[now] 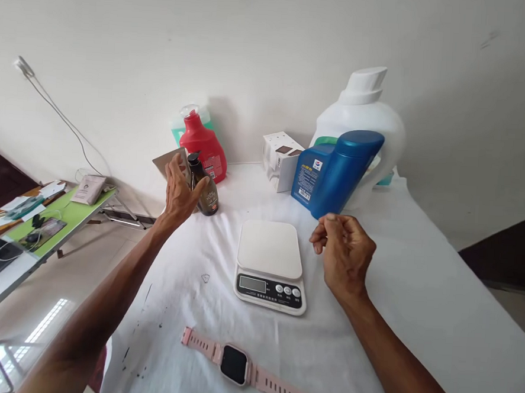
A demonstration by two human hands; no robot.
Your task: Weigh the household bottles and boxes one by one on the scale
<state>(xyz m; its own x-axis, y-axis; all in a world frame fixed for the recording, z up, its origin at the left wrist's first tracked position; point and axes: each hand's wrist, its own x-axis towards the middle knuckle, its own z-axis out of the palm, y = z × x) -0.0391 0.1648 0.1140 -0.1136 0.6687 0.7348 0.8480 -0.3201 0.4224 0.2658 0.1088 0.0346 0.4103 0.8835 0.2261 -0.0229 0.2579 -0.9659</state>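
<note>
Left hand (179, 192): grip wrapped around a small dark brown pump bottle (204, 187), which stands upright on the white-clothed desk (416, 301) toward its far left, just in front of a red plastic bottle (205, 145). Right hand (343, 249): held above the desk, fingers curled loosely inward, grasping nothing, just in front of a blue plastic jug (335, 171). A white digital kitchen scale (270, 265) sits between the two hands, its platform bare. Behind the blue jug stands a large white detergent jug (365, 117); a small white carton (282, 159) sits to its left. A pink-strapped smartwatch (238, 364) lies flat at the near edge.
</note>
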